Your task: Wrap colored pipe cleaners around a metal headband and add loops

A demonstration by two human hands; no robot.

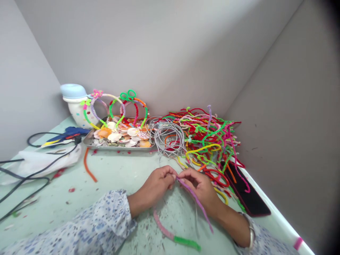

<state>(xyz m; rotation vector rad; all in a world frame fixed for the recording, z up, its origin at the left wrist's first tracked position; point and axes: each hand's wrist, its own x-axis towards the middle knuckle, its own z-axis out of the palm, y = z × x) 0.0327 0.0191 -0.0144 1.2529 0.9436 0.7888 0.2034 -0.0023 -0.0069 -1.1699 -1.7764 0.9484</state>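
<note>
My left hand (156, 186) and my right hand (198, 187) meet above the pale green table (79, 191), their fingertips pinching a purple pipe cleaner (196, 202). Its long end hangs down past my right wrist. A thin grey wire (196, 221) seems to drop from my fingers beside it, though the grip hides where it starts. Below my hands, a pink and green pipe cleaner (170, 230) lies on the table. Grey wire hoops (168, 138) and a heap of multicoloured pipe cleaners (205, 141) sit beyond my hands.
A metal tray of seashells (119, 141) holds decorated headbands (114, 109) at the back. Left of it are a blue glue gun (66, 135), black cables (26, 180) and a white plastic bag (37, 163). A black phone (247, 191) lies at the right. Grey walls enclose the table.
</note>
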